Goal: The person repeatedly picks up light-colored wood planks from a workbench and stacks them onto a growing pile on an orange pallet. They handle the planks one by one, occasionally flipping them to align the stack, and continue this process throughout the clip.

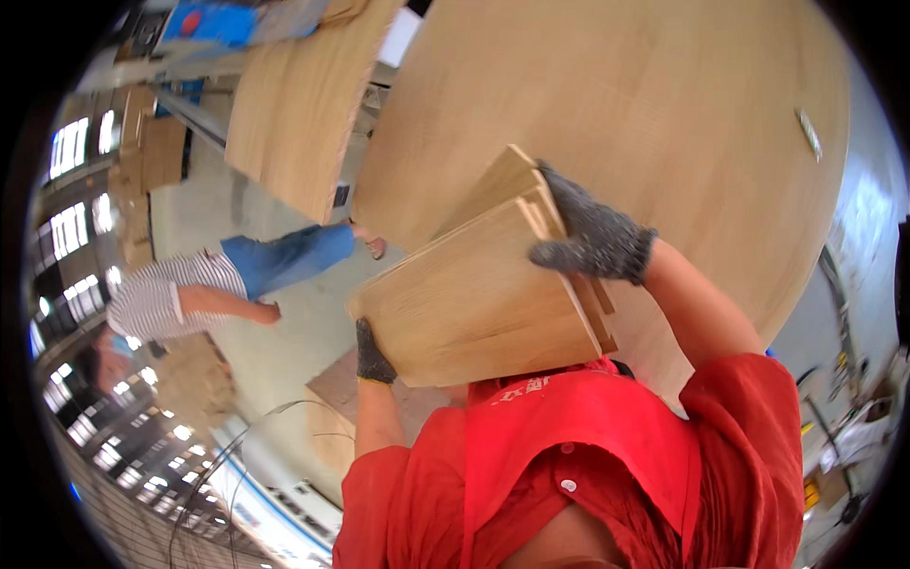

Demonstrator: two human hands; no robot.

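Observation:
A small stack of wooden boards is held in front of my chest, tilted, its edges unevenly lined up. My right hand, in a dark grey knit glove, wraps round the upper right edge, with the thumb over the front board. At the lower left corner my left hand, gloved too, grips the boards; most of its fingers are hidden behind them. Beyond the stack spreads a big wood-grain sheet, and I cannot tell whether the boards touch it.
A small marked strip lies near the sheet's right edge. Another wooden panel stands at the upper left, with a blue item beyond it. A person in a striped shirt is on the left. Cables run along the floor at right.

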